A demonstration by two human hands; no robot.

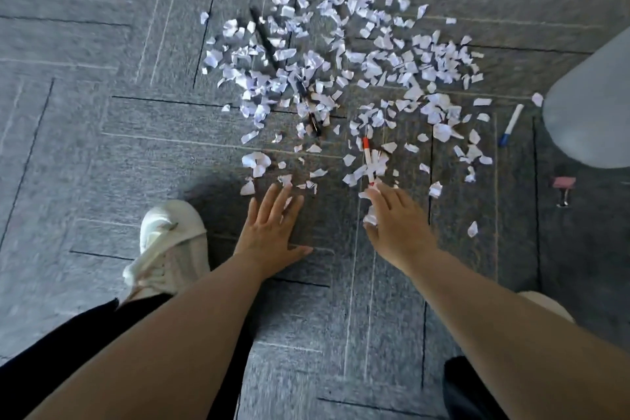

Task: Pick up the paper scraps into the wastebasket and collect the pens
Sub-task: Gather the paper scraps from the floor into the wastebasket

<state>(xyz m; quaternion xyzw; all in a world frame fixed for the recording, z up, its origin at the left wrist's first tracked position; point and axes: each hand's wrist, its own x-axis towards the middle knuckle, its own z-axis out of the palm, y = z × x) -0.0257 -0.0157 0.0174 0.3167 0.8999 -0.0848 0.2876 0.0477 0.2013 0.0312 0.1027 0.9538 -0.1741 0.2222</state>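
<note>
Low in the centre of the frame, the left grip (272, 228) lies flat on the grey carpet floor (85, 147), fingers straight and spread, thumb out to the right, holding nothing. Its fingertips just reach the nearest of the paper scraps (341, 54). The bare forearm runs down toward the lower left corner, with a white shoe (170, 242) just left of the wrist.

Right of centre, the right grip (399, 218) reaches forward palm down, fingers bent over the near edge of the litter. A crumpled scrap sits tucked at its thumb side and more paper lies under the fingertips, so it looks to be pinching scraps, though motion blur makes the hold hard to read. The fingertips are just beside the lower end of the red-capped pen (369, 160), which lies nearly upright in the frame, half buried in paper. The forearm slants off to the lower right corner.

The scraps spread across the upper middle of the frame. Among them lie a black pen (264, 37) on a diagonal at upper centre-left and a second dark pen (312, 112) below it. A blue-capped pen (511, 124) lies at the right edge of the scatter, near a pale grey rounded object (589, 106) at the right border. Below that object sits a pink binder clip (564, 187)
</note>
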